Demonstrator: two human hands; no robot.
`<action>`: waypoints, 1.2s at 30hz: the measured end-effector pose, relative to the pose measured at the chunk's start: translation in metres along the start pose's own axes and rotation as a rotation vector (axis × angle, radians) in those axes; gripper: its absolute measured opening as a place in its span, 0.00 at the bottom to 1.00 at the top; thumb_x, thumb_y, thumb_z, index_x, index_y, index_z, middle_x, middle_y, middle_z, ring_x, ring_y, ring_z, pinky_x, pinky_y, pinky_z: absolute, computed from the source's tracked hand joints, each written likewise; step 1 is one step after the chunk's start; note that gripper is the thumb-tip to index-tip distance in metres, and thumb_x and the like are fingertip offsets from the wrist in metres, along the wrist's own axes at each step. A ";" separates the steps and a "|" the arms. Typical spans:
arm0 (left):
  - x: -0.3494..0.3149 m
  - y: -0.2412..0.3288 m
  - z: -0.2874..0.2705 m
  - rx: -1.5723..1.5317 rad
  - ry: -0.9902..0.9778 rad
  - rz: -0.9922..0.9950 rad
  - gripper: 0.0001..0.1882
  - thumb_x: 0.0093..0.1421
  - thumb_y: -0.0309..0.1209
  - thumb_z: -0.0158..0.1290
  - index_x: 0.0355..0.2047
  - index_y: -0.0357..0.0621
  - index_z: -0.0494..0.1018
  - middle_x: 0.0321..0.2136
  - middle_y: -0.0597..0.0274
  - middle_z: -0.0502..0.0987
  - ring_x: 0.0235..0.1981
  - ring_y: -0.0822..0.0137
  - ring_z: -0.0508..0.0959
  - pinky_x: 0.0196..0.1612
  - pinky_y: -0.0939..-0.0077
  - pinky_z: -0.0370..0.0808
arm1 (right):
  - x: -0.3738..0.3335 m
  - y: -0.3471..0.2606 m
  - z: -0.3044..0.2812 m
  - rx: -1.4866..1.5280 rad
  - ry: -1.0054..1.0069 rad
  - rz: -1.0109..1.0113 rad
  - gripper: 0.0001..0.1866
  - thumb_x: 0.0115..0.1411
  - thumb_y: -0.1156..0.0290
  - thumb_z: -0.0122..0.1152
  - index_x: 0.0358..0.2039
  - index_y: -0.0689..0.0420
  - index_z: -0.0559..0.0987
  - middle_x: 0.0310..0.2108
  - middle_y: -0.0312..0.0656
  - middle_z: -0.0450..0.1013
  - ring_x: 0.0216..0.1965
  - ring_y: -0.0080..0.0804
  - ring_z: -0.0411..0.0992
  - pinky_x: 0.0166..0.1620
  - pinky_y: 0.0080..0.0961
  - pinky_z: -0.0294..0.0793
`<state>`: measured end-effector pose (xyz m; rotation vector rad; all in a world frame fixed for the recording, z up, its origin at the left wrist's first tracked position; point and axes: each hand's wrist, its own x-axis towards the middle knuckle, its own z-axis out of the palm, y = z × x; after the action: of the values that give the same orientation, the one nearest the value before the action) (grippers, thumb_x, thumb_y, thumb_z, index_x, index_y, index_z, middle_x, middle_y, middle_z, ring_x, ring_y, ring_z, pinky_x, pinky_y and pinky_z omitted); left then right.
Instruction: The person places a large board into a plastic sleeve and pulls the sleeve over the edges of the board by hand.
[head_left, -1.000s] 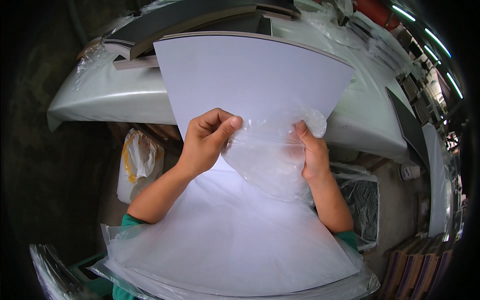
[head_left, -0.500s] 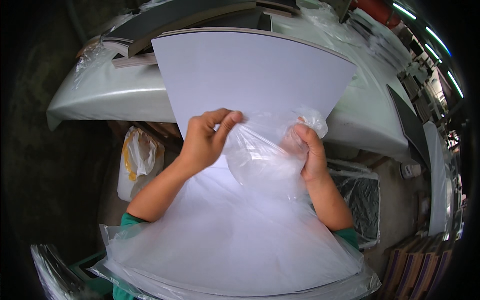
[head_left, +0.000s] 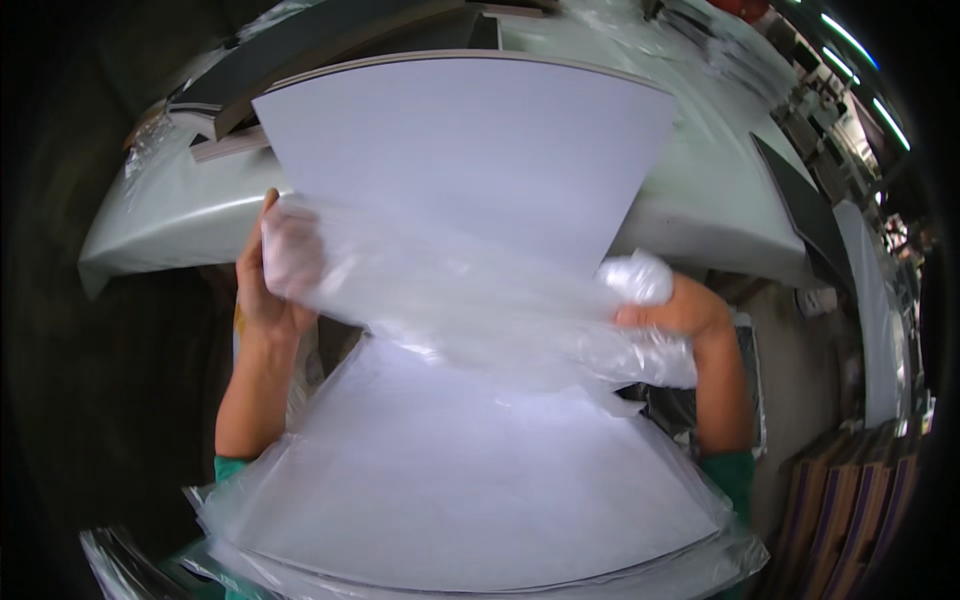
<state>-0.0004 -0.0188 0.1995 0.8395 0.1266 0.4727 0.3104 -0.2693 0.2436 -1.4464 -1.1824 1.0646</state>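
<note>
A clear plastic bag (head_left: pixel 450 300) is stretched wide between my hands, blurred by motion. My left hand (head_left: pixel 272 285) holds its left end, with some fingers showing through the film. My right hand (head_left: pixel 688 308) is closed on the bag's other end, where a crumpled bunch of plastic bulges above the thumb. Behind the bag, a stack of large white boards (head_left: pixel 470 150) leans against the table edge, its lower part hidden by the film. Nearest me, a broad white sheet in clear plastic wrapping (head_left: pixel 470 480) lies across my lap.
The table (head_left: pixel 690 215) has a pale glossy cover. Dark boards (head_left: pixel 300 50) lie at its far left, and plastic-wrapped sheets (head_left: pixel 735 55) at the far right. A dark panel (head_left: pixel 795 190) leans at the right edge. Brown flat cartons (head_left: pixel 850 500) stand at the lower right.
My hands have moved apart, the left one leftward and the right one rightward. The bag, gathered between them before, is now spread out across the boards.
</note>
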 end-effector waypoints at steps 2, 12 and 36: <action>-0.017 -0.017 0.018 0.752 -0.093 -0.254 0.17 0.55 0.40 0.44 0.35 0.38 0.70 0.33 0.52 0.73 0.37 0.57 0.73 0.41 0.65 0.69 | 0.004 0.014 -0.019 0.114 0.008 -0.181 0.11 0.59 0.65 0.44 0.36 0.57 0.71 0.25 0.34 0.71 0.21 0.17 0.64 0.28 0.19 0.67; -0.028 -0.011 -0.004 0.646 0.138 -0.116 0.18 0.55 0.40 0.44 0.38 0.38 0.67 0.34 0.55 0.72 0.34 0.64 0.73 0.36 0.68 0.72 | -0.003 0.041 -0.028 0.314 0.081 -0.164 0.20 0.45 0.75 0.63 0.39 0.60 0.69 0.28 0.36 0.70 0.31 0.25 0.69 0.38 0.22 0.67; 0.045 0.089 0.039 1.283 0.416 0.686 0.19 0.42 0.13 0.44 0.35 0.42 0.70 0.25 0.65 0.66 0.28 0.67 0.72 0.34 0.80 0.71 | 0.059 -0.042 -0.061 -0.868 1.349 -0.797 0.08 0.50 0.81 0.50 0.32 0.62 0.73 0.31 0.42 0.70 0.32 0.31 0.69 0.37 0.25 0.67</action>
<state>0.0191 0.0254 0.2949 2.0553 0.5705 1.2611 0.3721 -0.2161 0.2923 -1.5367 -0.9465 -1.0208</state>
